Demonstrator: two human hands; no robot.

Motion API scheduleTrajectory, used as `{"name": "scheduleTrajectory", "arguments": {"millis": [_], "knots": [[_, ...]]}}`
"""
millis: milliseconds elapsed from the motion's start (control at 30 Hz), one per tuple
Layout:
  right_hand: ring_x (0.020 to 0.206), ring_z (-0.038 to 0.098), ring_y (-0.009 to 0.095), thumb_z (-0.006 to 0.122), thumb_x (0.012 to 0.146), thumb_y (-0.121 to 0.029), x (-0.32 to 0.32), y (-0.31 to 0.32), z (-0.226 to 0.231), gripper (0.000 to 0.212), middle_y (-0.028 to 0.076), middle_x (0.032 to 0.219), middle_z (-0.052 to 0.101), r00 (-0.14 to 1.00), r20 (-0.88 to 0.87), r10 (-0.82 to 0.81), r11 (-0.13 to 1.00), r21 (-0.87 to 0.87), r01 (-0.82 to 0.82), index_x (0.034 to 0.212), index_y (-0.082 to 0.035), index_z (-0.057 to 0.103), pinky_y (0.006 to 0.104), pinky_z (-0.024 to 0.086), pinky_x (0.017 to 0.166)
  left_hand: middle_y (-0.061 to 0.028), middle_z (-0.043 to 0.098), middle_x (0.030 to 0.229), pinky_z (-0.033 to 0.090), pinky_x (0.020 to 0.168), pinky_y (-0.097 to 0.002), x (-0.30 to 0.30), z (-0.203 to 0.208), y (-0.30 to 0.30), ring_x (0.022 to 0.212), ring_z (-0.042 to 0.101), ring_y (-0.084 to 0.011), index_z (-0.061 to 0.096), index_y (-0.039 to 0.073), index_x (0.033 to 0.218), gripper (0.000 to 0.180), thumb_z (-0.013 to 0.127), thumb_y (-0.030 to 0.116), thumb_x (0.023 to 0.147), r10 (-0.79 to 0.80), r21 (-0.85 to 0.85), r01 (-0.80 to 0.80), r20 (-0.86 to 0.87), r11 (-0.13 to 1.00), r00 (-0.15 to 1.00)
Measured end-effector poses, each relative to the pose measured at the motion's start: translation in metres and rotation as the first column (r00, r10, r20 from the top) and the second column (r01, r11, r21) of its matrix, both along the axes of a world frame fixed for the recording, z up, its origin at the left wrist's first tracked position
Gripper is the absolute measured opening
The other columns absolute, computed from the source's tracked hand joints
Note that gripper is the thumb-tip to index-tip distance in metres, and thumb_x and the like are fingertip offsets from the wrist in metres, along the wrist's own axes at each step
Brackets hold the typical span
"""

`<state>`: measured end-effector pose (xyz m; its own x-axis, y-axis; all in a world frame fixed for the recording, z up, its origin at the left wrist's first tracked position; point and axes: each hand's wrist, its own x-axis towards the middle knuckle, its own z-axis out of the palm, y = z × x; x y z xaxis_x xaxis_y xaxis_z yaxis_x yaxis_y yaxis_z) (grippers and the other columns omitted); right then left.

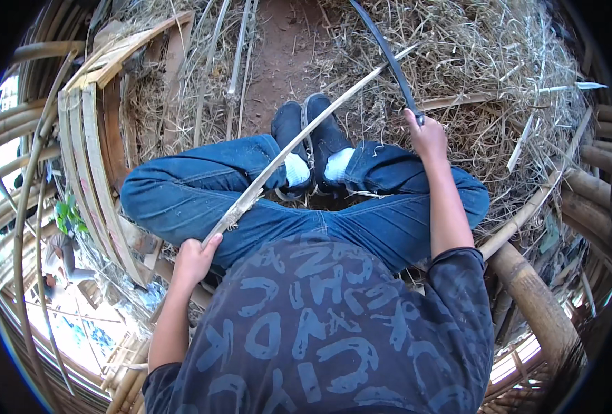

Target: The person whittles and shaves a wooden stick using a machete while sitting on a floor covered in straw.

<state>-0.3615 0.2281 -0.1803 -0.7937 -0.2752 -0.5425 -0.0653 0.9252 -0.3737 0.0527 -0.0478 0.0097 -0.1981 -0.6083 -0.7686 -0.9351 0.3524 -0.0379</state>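
Note:
My left hand (pixel 195 261) is closed round the near end of a long, pale bamboo strip (pixel 278 160). The strip slants up and away to the right across my lap and shoes, its surface ragged near my grip. My right hand (pixel 429 141) grips the handle of a long, dark machete (pixel 386 52), thumb along the handle. The blade points away and slightly left, curving toward the top edge. Near the strip's far end the blade crosses it; whether the two touch I cannot tell.
A wooden slatted crate (pixel 99 159) stands to my left. Straw and shavings (pixel 485 48) cover the ground ahead and right. Several split strips (pixel 239 48) lie ahead. A thick bamboo pole (pixel 533 303) is at my right. Another person (pixel 68 259) is far left, beyond the bamboo rails.

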Motion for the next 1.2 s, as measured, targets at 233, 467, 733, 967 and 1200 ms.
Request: {"name": "scheduleTrajectory", "arguments": {"millis": [233, 467, 733, 967, 1200], "knots": [[0.069, 0.068, 0.037, 0.052, 0.080, -0.073, 0.126, -0.108, 0.022, 0.068, 0.019, 0.070, 0.068, 0.892, -0.121, 0.437, 0.846, -0.282, -0.453, 0.080, -0.009, 0.072, 0.0438, 0.054, 0.065, -0.0301, 0.052, 0.056, 0.047, 0.062, -0.0470, 0.004, -0.003, -0.004, 0.058, 0.061, -0.0416, 0.055, -0.014, 0.062, 0.076, 0.055, 0.058, 0.089, 0.033, 0.053, -0.034, 0.011, 0.998, 0.999], [0.082, 0.069, 0.031, 0.054, 0.078, -0.074, 0.038, -0.039, -0.004, 0.062, 0.012, 0.080, 0.071, 0.977, -0.035, 0.212, 0.976, -0.049, -0.214, 0.094, -0.018, 0.075, 0.0439, 0.052, 0.072, -0.0289, 0.050, 0.052, 0.047, 0.060, -0.0470, 0.002, 0.002, -0.002, 0.055, 0.060, -0.0413, 0.056, -0.013, 0.061, 0.076, 0.055, 0.057, 0.089, 0.041, 0.063, -0.040, -0.018, 0.997, 0.999], [0.075, 0.067, 0.036, 0.051, 0.083, -0.071, 0.055, -0.057, 0.010, 0.072, 0.021, 0.075, 0.068, 0.988, 0.153, -0.004, 0.984, -0.174, 0.031, 0.076, -0.001, 0.070, 0.0453, 0.051, 0.071, -0.0325, 0.052, 0.058, 0.048, 0.062, -0.0473, -0.004, 0.003, 0.001, 0.062, 0.061, -0.0459, 0.058, -0.015, 0.065, 0.076, 0.055, 0.057, 0.089, 0.018, 0.021, -0.018, -0.007, 1.000, 1.000], [0.076, 0.068, 0.036, 0.046, 0.081, -0.076, 0.100, -0.102, 0.030, 0.072, 0.017, 0.069, 0.066, 0.834, -0.055, 0.549, 0.825, -0.123, -0.551, 0.072, -0.008, 0.067, 0.0453, 0.053, 0.069, -0.0329, 0.051, 0.058, 0.048, 0.062, -0.0476, -0.002, 0.003, 0.003, 0.063, 0.061, -0.0463, 0.058, -0.014, 0.066, 0.075, 0.055, 0.057, 0.089, -0.014, 0.013, 0.014, -0.030, 1.000, 0.999], [0.074, 0.068, 0.034, 0.047, 0.083, -0.072, -0.001, -0.011, 0.009, 0.072, 0.018, 0.071, 0.068, 0.999, 0.030, 0.027, 0.999, 0.015, -0.028, 0.077, -0.005, 0.071, 0.0441, 0.051, 0.068, -0.0333, 0.052, 0.059, 0.047, 0.061, -0.0477, -0.007, 0.003, 0.000, 0.064, 0.062, -0.0458, 0.058, -0.014, 0.064, 0.074, 0.056, 0.056, 0.089, -0.045, -0.005, 0.045, -0.001, 0.999, 0.999]]}}
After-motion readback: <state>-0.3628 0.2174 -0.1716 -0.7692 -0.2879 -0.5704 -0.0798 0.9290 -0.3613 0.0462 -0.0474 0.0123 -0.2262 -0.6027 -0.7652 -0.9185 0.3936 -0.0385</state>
